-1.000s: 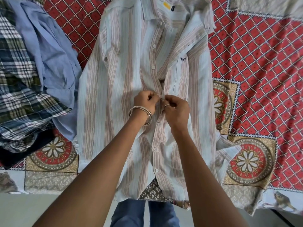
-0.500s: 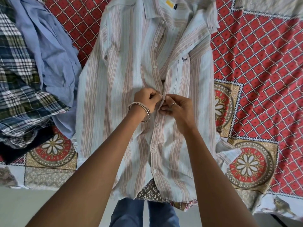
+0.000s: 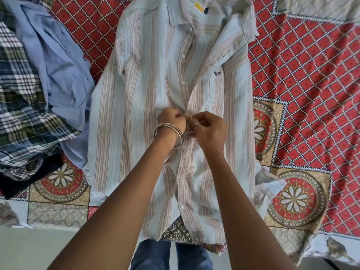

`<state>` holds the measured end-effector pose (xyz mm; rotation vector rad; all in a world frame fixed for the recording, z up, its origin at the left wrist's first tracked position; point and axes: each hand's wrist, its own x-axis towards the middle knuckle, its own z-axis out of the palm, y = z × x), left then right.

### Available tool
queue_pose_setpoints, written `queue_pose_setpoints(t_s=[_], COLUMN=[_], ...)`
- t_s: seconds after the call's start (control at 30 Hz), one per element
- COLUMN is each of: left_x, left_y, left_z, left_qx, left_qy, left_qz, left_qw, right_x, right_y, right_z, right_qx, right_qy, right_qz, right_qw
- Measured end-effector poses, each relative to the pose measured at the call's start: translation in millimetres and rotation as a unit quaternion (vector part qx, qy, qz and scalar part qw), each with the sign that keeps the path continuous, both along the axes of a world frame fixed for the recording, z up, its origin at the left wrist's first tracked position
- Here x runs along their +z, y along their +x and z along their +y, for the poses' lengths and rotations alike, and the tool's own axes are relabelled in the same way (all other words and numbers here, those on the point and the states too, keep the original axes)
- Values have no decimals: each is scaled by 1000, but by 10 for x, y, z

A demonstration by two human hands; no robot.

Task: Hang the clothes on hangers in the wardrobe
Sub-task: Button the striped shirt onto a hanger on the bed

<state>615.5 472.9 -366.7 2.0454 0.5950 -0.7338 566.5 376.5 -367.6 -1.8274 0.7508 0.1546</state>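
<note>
A pale striped shirt (image 3: 148, 106) lies flat, front up, on the red patterned bedsheet (image 3: 303, 78), collar away from the person. Both hands meet at its placket, mid-chest — the left hand (image 3: 171, 121) and right hand (image 3: 211, 129) each have curled fingers pinching the fabric edges, apparently working a button. The step looks like buttoning before hanging. No hanger shows; next, the upper buttons still look undone — they call for the same two-handed pinch higher up.

We see the pale blue shirt with brown stripes (image 3: 136, 117) lying flat on the red patterned bedsheet (image 3: 303, 78), while our left hand (image 3: 171, 121) and right hand (image 3: 211, 131) pinch its button placket together.
</note>
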Motion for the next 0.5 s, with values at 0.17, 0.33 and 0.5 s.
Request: queue_pose_setpoints(t_s=[0.17, 0.33, 0.5], left_x=[-5, -54, 9], left_y=[1, -6, -115], left_z=[98, 173, 460], left_qx=[-98, -136, 12], left_qy=[-21, 20, 334], left_qz=[-22, -147, -193], left_qw=[995, 980, 923], right_x=[85, 133, 0], right_y=[-10, 21, -199], right_z=[-86, -157, -399], right_qx=[-49, -59, -104], right_qy=[231, 273, -113], right_qz=[43, 84, 107], right_qw=[971, 957, 982])
